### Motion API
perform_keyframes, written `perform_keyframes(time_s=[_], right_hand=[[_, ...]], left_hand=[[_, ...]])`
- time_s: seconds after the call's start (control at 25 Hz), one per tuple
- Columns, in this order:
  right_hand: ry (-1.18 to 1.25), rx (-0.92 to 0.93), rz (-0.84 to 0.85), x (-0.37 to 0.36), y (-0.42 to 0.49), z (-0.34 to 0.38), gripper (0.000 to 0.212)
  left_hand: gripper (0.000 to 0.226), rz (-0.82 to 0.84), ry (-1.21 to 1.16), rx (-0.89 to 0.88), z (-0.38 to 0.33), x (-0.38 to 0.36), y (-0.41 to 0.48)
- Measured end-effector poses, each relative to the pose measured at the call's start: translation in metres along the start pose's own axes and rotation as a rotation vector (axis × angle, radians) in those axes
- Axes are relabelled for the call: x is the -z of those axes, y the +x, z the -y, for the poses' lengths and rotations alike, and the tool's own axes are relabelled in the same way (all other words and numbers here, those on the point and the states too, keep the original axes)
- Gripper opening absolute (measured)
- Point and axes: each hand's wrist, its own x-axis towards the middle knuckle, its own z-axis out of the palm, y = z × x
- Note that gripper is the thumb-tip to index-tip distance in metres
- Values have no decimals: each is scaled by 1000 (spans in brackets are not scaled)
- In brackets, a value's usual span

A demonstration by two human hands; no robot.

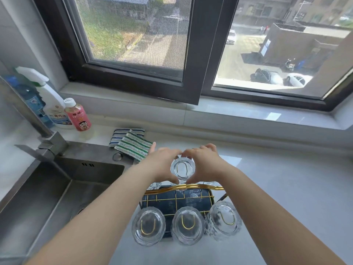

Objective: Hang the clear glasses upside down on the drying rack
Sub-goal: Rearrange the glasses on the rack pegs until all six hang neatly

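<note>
dark-framed window point(193, 54), daylight, pale counter point(286, 178), steel sink point(57, 188).

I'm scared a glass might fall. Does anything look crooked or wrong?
The front right glass leans outward, while the other two front glasses sit straighter. Both hands hold another glass over the rack. Nothing looks broken or spilled.

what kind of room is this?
Most likely a home kitchen: a steel sink with a faucet, cleaning bottles beside it, and a drying rack holding clear glasses on the counter under a window.
</note>
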Motion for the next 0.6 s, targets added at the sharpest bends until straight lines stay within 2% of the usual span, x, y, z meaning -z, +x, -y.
perform_keyframes(time_s=[0.16,0.6], right_hand=[[28,-4,-5,-2,-1,-1,77],[92,-28,37,2,1,-1,80]], left_hand=[[77,-15,-14,7,0,-3,-1],[80,8,-32,46,4,-1,0]])
